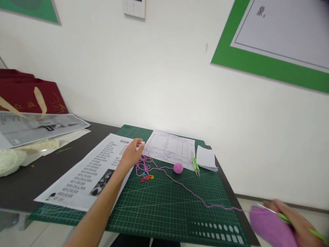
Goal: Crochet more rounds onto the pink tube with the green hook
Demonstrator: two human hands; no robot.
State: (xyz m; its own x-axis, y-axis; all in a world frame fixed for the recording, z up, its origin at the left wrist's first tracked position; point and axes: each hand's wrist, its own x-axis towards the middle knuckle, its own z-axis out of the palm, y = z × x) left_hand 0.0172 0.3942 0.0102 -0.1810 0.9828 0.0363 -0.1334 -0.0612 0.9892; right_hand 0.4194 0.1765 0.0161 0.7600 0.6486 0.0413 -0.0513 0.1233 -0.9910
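Observation:
My left hand (132, 153) is at the top right corner of a printed pattern sheet (84, 175), with thumb and fingers closed about that corner. In my right hand (295, 219), at the lower right, is a crochet hook (284, 217) with a green handle and metal tip. A piece of pink-purple crochet work (271, 228) hangs at the same hand, beyond the table edge. From it a strand of yarn (195, 195) runs across the green cutting mat (164, 206) to a loose tangle (144, 164) and a small yarn ball (178, 167).
Several coloured stitch markers (147, 177) lie below the tangle. Green-handled thread snips (196, 167) rest beside white paper slips (206, 158) and a printed form (171, 147). Leftward are a dark red bag (28, 91), more papers (59, 127) and white yarn (11, 161). A wall stands behind.

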